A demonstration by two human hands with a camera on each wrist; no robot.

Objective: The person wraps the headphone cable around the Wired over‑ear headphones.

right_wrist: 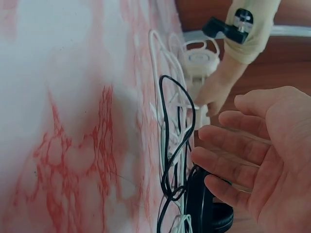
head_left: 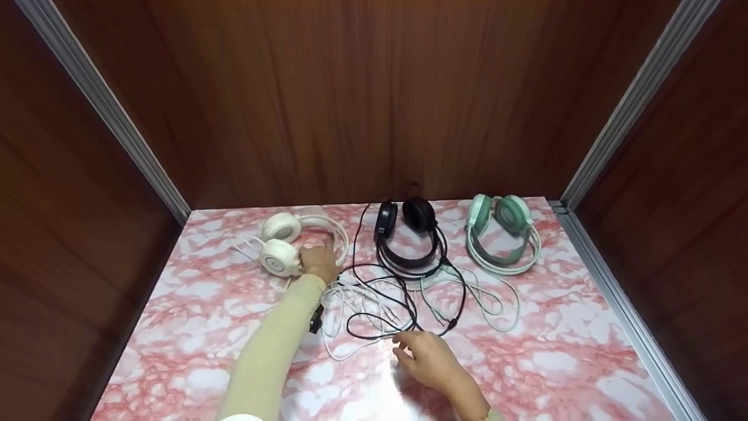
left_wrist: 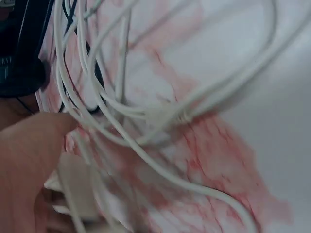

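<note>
White headphones (head_left: 279, 257) lie at the left of the table, their ear cups pointing left. My left hand (head_left: 318, 261) reaches over them and grips them beside the nearer ear cup; in the left wrist view the fingers (left_wrist: 56, 218) are partly hidden behind pale parts and blurred. White cable (left_wrist: 116, 121) loops close by that hand. My right hand (head_left: 429, 359) hovers near the front of the tangled cables, holding nothing. Its fingers (right_wrist: 233, 141) are spread and relaxed in the right wrist view.
Black headphones (head_left: 409, 234) lie at the middle back, green-and-white headphones (head_left: 505, 234) at the right. Black cable (head_left: 409, 298) and pale cables (head_left: 491, 304) tangle in front of them. Brown wooden panels (head_left: 374, 105) enclose the marbled red-and-white table (head_left: 555, 362).
</note>
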